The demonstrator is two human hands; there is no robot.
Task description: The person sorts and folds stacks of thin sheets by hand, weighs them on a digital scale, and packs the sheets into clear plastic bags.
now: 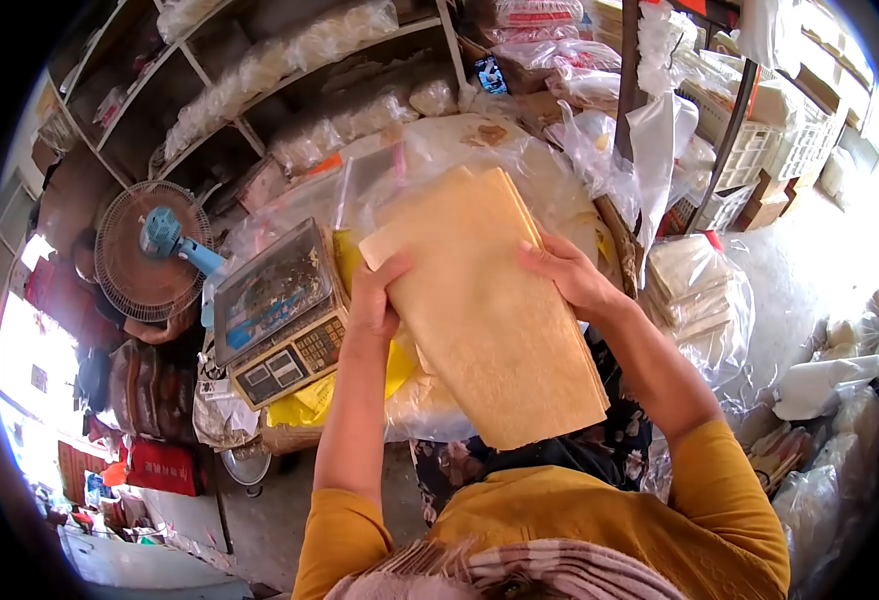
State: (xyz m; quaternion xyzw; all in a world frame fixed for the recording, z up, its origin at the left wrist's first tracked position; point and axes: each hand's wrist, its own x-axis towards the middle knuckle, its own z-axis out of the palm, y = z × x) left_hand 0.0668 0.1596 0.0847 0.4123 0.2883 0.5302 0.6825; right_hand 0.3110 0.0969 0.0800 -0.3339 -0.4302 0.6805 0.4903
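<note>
Between my two hands is a thick stack of thin tan sheets, tilted, with its lower end near my lap. My left hand grips the stack's left edge, thumb on top. On the opposite edge my right hand has its thumb over the top sheet, and its other fingers are hidden underneath. A digital scale with a keypad and a worn, stained pan lies just left of my left hand. Yellow plastic shows under the scale. Clear plastic sheeting covers the table beyond the stack.
A blue fan stands left of the scale. Shelves of bagged goods rise behind the table. At right are a large clear bag of folded sheets, a dark post and white crates. More bags lie on the floor.
</note>
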